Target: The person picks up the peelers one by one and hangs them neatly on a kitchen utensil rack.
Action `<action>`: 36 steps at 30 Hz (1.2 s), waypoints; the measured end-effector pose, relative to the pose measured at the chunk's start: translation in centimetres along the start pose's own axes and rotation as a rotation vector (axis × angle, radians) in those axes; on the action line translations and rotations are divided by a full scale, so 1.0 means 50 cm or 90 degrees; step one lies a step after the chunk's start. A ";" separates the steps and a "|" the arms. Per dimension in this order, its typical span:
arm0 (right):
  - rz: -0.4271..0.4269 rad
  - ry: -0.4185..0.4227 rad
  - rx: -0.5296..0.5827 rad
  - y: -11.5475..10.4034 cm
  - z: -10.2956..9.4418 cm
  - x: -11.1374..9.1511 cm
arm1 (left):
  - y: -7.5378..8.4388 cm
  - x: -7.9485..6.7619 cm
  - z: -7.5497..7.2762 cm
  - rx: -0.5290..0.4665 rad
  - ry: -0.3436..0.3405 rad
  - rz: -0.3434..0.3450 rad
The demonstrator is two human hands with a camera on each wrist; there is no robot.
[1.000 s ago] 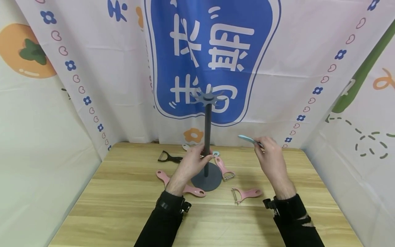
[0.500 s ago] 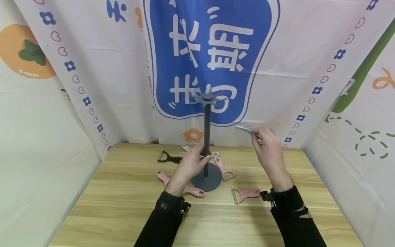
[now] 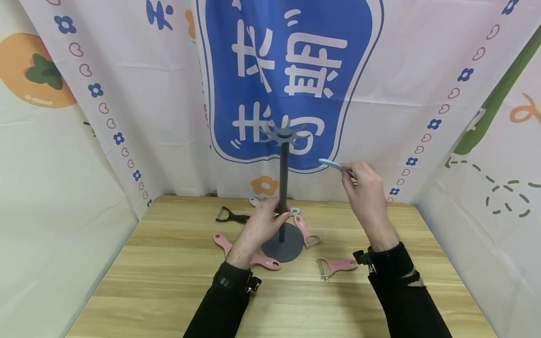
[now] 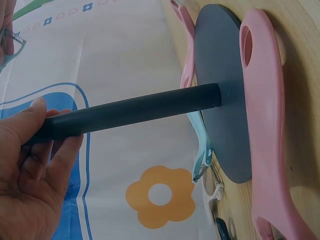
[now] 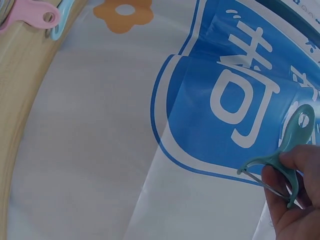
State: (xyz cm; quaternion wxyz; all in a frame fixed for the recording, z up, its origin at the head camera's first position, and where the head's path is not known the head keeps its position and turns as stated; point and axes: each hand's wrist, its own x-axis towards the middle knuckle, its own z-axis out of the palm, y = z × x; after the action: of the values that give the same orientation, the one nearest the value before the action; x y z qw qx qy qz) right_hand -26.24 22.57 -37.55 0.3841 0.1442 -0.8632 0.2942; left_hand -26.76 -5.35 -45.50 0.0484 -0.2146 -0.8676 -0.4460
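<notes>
A dark grey stand with a round base [image 3: 282,251], an upright pole [image 3: 284,178] and a star-like ring of hooks [image 3: 284,134] on top stands on the table. My left hand [image 3: 264,223] grips the pole low down, thumb to one side. In the left wrist view, its fingers [image 4: 65,165] curl round the dark pole. Up to the right of the stand, my right hand [image 3: 367,199] pinches a light blue peeler [image 3: 331,164] in the air. The right wrist view shows the peeler [image 5: 300,127] held near its blade end, the holed handle tip pointing away from the hand.
Around the base lie pink peelers [image 3: 338,265] [image 3: 308,232] [image 3: 266,261], a black peeler [image 3: 230,215] and, behind, a light blue peeler [image 4: 201,137] and a white one [image 3: 254,201]. A printed curtain [image 3: 181,117] hangs behind the wooden table [image 3: 139,263].
My right hand has risen and shifted slightly left, bringing the light blue peeler nearer the top of the stand. My left hand has stayed on the pole.
</notes>
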 end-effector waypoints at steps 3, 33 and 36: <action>-0.003 0.002 0.001 -0.005 -0.001 0.009 | 0.002 0.000 0.000 0.000 -0.001 -0.002; 0.019 0.027 0.020 -0.046 0.002 0.082 | 0.002 0.000 0.002 0.004 0.004 -0.003; 0.021 0.030 0.016 -0.049 0.005 0.088 | 0.002 -0.002 0.001 0.006 0.002 -0.001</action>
State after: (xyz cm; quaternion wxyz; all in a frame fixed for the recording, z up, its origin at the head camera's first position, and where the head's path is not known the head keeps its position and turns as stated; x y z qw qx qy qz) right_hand -28.12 20.36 -33.43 0.3977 0.1279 -0.8523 0.3147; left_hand -26.63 -5.26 -45.47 0.0509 -0.2130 -0.8697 -0.4423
